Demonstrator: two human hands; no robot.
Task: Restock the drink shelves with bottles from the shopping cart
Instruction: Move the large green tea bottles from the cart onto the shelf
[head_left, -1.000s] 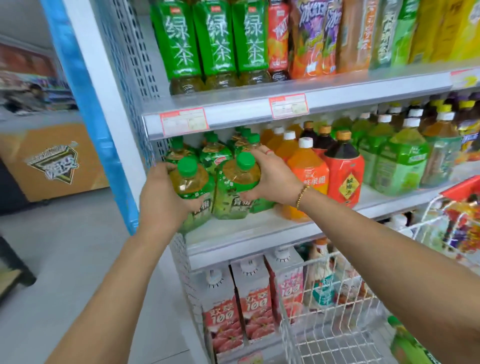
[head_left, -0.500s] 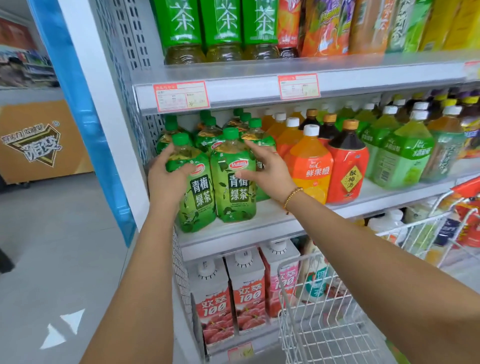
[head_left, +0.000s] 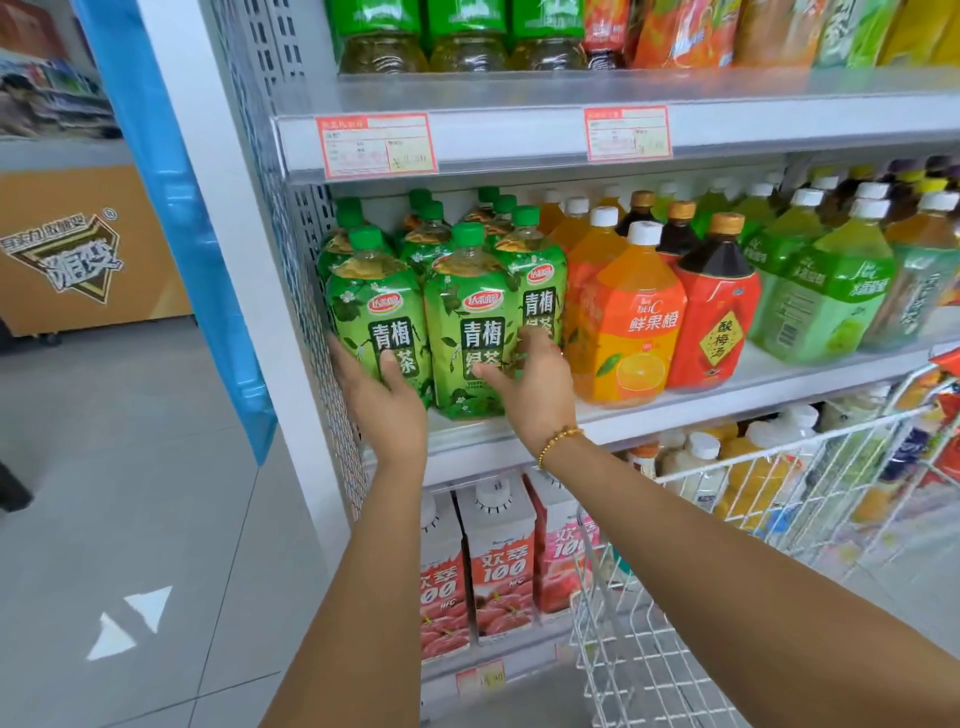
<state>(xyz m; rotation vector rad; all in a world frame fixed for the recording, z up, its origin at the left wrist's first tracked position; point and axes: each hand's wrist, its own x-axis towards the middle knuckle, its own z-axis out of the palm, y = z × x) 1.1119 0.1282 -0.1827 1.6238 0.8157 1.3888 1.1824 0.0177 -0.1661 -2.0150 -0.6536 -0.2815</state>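
Two green plum-tea bottles stand upright at the front left of the middle shelf: the left bottle and the middle bottle. More of the same bottles stand behind and to the right of them. My left hand cups the left bottle's base, thumb on the label and fingers along its left side. My right hand rests with spread fingers on the fronts of the middle bottle and its right neighbour. The white wire shopping cart stands at the lower right with bottles inside.
An orange juice bottle and a red-labelled dark drink stand just right of the green ones. The upper shelf hangs close above the caps. Juice cartons fill the shelf below. A white upright bounds the shelf's left side.
Both green bottles went from being held in front of the shelf to standing on it. My hands slid down from their shoulders to their lower halves.
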